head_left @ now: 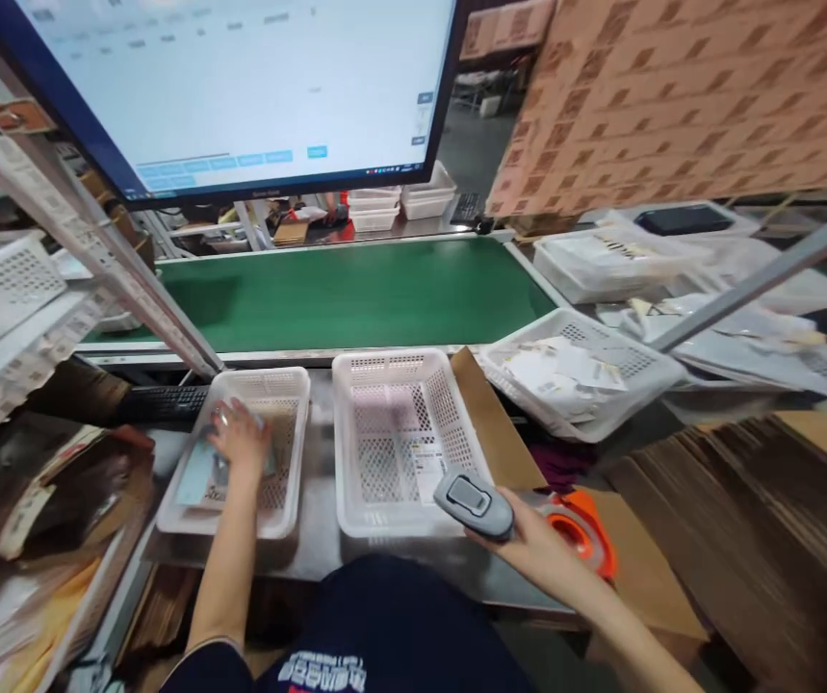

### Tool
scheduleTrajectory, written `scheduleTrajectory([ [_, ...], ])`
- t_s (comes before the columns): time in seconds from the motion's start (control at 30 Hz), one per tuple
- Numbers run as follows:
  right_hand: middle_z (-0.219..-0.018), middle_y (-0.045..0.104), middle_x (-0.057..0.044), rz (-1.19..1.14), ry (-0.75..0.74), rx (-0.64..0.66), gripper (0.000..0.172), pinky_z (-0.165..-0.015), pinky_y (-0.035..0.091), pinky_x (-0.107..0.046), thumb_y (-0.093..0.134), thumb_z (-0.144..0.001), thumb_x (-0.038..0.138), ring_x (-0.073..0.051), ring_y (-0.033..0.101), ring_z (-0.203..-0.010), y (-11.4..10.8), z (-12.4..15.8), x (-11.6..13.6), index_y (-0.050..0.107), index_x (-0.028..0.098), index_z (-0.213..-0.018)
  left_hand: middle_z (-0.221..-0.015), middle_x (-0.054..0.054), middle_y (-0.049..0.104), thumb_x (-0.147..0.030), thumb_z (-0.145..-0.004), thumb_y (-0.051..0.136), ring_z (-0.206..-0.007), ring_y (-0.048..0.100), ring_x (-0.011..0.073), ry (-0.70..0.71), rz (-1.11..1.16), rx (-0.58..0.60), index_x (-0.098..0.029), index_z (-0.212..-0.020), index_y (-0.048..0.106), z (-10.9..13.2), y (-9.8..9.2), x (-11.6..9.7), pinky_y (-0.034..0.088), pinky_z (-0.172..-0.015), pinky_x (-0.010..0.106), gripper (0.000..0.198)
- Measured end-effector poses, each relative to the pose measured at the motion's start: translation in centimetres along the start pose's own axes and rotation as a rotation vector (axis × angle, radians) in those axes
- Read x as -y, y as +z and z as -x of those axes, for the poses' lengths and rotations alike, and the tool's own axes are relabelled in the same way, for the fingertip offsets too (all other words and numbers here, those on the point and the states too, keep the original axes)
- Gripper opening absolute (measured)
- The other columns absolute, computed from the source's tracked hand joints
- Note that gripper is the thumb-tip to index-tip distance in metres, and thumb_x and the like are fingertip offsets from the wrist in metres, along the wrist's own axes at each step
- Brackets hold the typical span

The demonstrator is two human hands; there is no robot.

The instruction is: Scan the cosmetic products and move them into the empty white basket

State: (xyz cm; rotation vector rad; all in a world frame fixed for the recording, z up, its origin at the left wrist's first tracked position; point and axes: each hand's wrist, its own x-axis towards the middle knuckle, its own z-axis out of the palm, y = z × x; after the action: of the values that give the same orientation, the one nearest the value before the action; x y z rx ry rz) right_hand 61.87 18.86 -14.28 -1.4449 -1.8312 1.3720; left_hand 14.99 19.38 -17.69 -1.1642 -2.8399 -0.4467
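Note:
My left hand [241, 438] reaches down into the left white basket [290, 515], its bent fingers closed on a clear plastic packet [219, 472]. Light-blue and white flat packages [193, 481] lie beneath that hand, partly covered by it. In my right hand [529, 539] is a grey handheld barcode scanner [475, 502], held over the near right corner of the middle white basket [341, 452]. A white printed paper slip [426, 470] lies in this middle basket, just beyond the scanner's front end.
A monitor [240, 96] hangs above the green conveyor belt [355, 294]. Right of the baskets are a tilted basket of papers [636, 371], an orange tape dispenser [586, 529] and stacked flat cardboard [731, 539]. A black keyboard [160, 404] sits on the left beside a metal post.

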Motion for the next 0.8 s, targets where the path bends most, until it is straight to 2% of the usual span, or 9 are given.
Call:
scheduleTrajectory([
  [0.03, -0.116, 0.080, -0.015, 0.037, -0.019, 0.025, 0.051, -0.098, 0.060, -0.053, 0.080, -0.077, 0.052, -0.041, 0.075, -0.112, 0.2, 0.1, 0.0, 0.073, 0.020, -0.116, -0.165, 0.047, 0.036, -0.035, -0.095, 0.071, -0.156, 0.036, 0.0596, -0.080, -0.022, 0.039, 0.009, -0.166, 0.032, -1.1, -0.7, 1.5, 0.038, -0.117, 0.078, 0.092],
  [0.1, -0.113, 0.078, -0.014, 0.082, -0.062, 0.082, 0.041, -0.094, 0.060, -0.051, 0.074, -0.082, 0.051, -0.038, 0.074, -0.109, 0.7, 0.0, 0.8, 0.070, 0.021, -0.110, -0.147, 0.044, 0.057, -0.032, -0.092, 0.071, -0.140, 0.056, 0.0566, -0.131, -0.020, 0.108, 0.009, -0.159, 0.043, -2.6, -1.7, 3.7, 0.049, -0.109, 0.070, 0.084],
  [0.17, -0.109, 0.075, -0.012, 0.098, -0.110, 0.120, 0.033, -0.092, 0.059, -0.049, 0.070, -0.086, 0.049, -0.035, 0.073, -0.106, 1.2, -0.5, 2.3, 0.067, 0.021, -0.104, -0.145, 0.036, 0.063, -0.034, -0.093, 0.071, -0.138, 0.061, 0.0491, -0.096, -0.011, 0.129, 0.001, -0.161, 0.045, -3.2, -2.5, 4.5, 0.051, -0.113, 0.061, 0.081],
  [0.23, -0.106, 0.072, -0.011, 0.106, -0.168, 0.134, 0.029, -0.089, 0.057, -0.046, 0.069, -0.087, 0.047, -0.031, 0.071, -0.100, 1.6, -1.2, 4.2, 0.064, 0.022, -0.100, -0.155, 0.031, 0.059, -0.039, -0.094, 0.073, -0.148, 0.056, 0.0428, -0.035, 0.083, 0.061, -0.005, -0.165, 0.041, -3.3, -3.3, 4.1, 0.047, -0.122, 0.054, 0.085],
  [0.4, -0.100, 0.063, -0.005, 0.181, -0.411, 0.177, 0.014, -0.078, 0.049, -0.035, 0.066, -0.083, 0.023, -0.023, 0.064, -0.089, 3.4, -3.3, 9.7, 0.061, 0.022, -0.097, -0.161, 0.023, 0.056, -0.044, -0.089, 0.081, -0.151, 0.055, 0.0367, 0.163, 0.554, -0.205, -0.013, -0.160, 0.049, -2.1, -5.6, -0.5, 0.041, -0.129, 0.051, 0.084],
  [0.5, -0.099, 0.060, -0.004, 0.282, -0.458, 0.222, 0.024, -0.071, 0.040, -0.032, 0.064, -0.080, 0.014, -0.021, 0.061, -0.083, 4.6, -4.2, 13.0, 0.064, 0.021, -0.103, -0.162, 0.021, 0.056, -0.049, -0.088, 0.082, -0.153, 0.053, 0.0360, 0.260, 0.706, -0.247, -0.015, -0.159, 0.051, -0.9, -6.1, -4.4, 0.039, -0.132, 0.051, 0.084],
  [0.6, -0.104, 0.062, -0.005, 0.370, -0.427, 0.214, 0.042, -0.070, 0.037, -0.032, 0.066, -0.080, 0.014, -0.022, 0.062, -0.084, 4.8, -4.8, 14.9, 0.067, 0.021, -0.121, -0.164, 0.019, 0.054, -0.051, -0.092, 0.078, -0.153, 0.053, 0.0325, 0.245, 0.865, -0.136, -0.019, -0.162, 0.045, 0.3, -4.9, -8.6, 0.041, -0.132, 0.047, 0.084],
  [0.7, -0.108, 0.064, -0.007, 0.345, -0.393, 0.162, 0.046, -0.078, 0.043, -0.034, 0.066, -0.080, 0.014, -0.026, 0.066, -0.094, 3.7, -4.8, 14.2, 0.068, 0.021, -0.126, -0.170, 0.023, 0.047, -0.052, -0.104, 0.062, -0.152, 0.056, 0.0308, 0.166, 0.892, 0.065, -0.017, -0.171, 0.025, 1.1, -2.5, -12.2, 0.045, -0.128, 0.046, 0.084],
  [0.8, -0.110, 0.066, -0.008, 0.267, -0.361, 0.090, 0.039, -0.085, 0.047, -0.037, 0.065, -0.081, 0.017, -0.028, 0.068, -0.101, 1.6, -3.8, 11.5, 0.068, 0.022, -0.119, -0.179, 0.030, 0.027, -0.052, -0.109, 0.053, -0.165, 0.037, 0.0336, 0.131, 0.810, 0.186, -0.006, -0.175, 0.008, 0.6, -0.2, -12.6, 0.033, -0.136, 0.048, 0.092],
])
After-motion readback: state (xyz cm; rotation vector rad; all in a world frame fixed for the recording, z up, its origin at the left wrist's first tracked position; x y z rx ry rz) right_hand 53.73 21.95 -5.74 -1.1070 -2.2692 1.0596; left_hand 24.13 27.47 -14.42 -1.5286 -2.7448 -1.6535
